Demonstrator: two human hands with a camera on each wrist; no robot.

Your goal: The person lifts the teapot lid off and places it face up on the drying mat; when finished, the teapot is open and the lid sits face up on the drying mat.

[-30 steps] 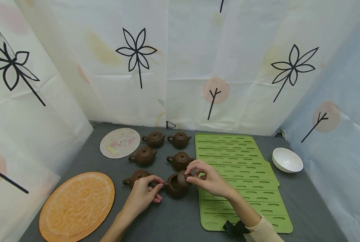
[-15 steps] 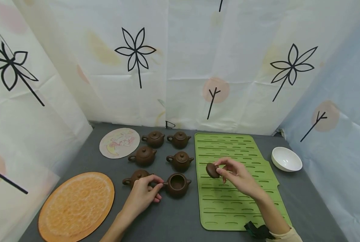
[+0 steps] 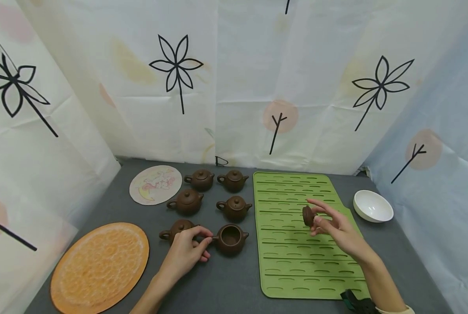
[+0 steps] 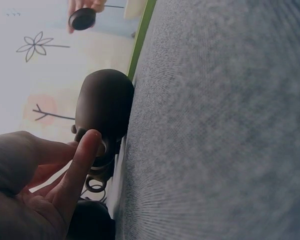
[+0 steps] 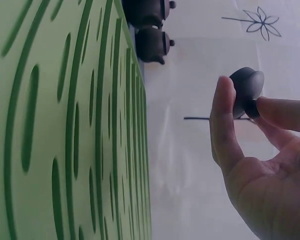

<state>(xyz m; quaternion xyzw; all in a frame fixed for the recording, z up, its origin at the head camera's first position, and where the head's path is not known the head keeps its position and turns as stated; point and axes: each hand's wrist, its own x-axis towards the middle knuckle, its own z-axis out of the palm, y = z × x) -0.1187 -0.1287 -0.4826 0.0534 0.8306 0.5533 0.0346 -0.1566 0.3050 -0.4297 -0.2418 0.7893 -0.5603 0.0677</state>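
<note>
A small brown teapot (image 3: 231, 239) stands open, without its lid, on the grey table just left of the green mat (image 3: 297, 257). My left hand (image 3: 204, 243) holds it by the handle, fingers curled; in the left wrist view a fingertip (image 4: 92, 140) lies on the handle ring of the teapot (image 4: 102, 102). My right hand (image 3: 315, 218) pinches the brown lid (image 3: 307, 215) by its knob, raised over the mat's right half. The right wrist view shows the lid (image 5: 247, 85) tilted on edge between thumb and finger (image 5: 222, 120).
Several lidded brown teapots (image 3: 187, 202) stand in two columns behind the open one, one (image 3: 177, 228) right beside my left hand. A white bowl (image 3: 373, 206) sits right of the mat. An orange round mat (image 3: 98, 266) and a small picture disc (image 3: 155, 184) lie at the left. Curtains wall the table.
My right hand lifted the lid off the teapot and carried it right, out over the green mat. The left hand stayed on the teapot's handle.
</note>
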